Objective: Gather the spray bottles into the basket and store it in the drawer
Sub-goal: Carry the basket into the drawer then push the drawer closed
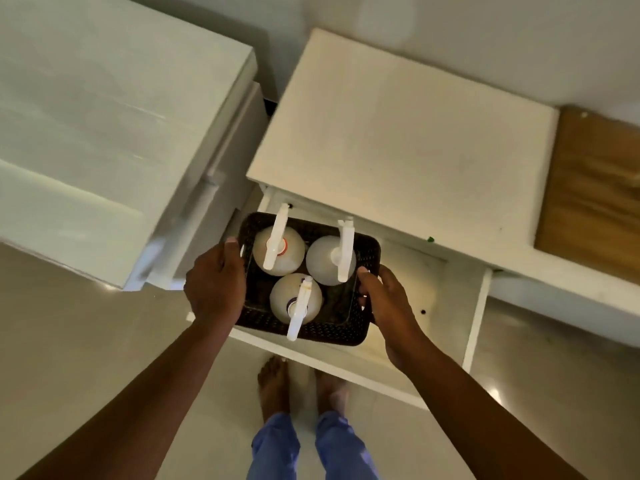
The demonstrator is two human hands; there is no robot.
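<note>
A dark woven basket [332, 332] holds three translucent spray bottles with white triggers: one at the back left [275, 252], one at the back right [329, 259], one in front [294, 301]. My left hand [216, 285] grips the basket's left side and my right hand [386, 301] grips its right side. The basket is over the left part of an open white drawer [446, 306]; whether it rests on the drawer floor I cannot tell.
The drawer belongs to a white cabinet [398, 133] against the wall. A second white unit [104, 133] stands close on the left. A wooden surface [595, 188] lies at the right. My bare feet [301, 386] are on the pale floor just before the drawer front.
</note>
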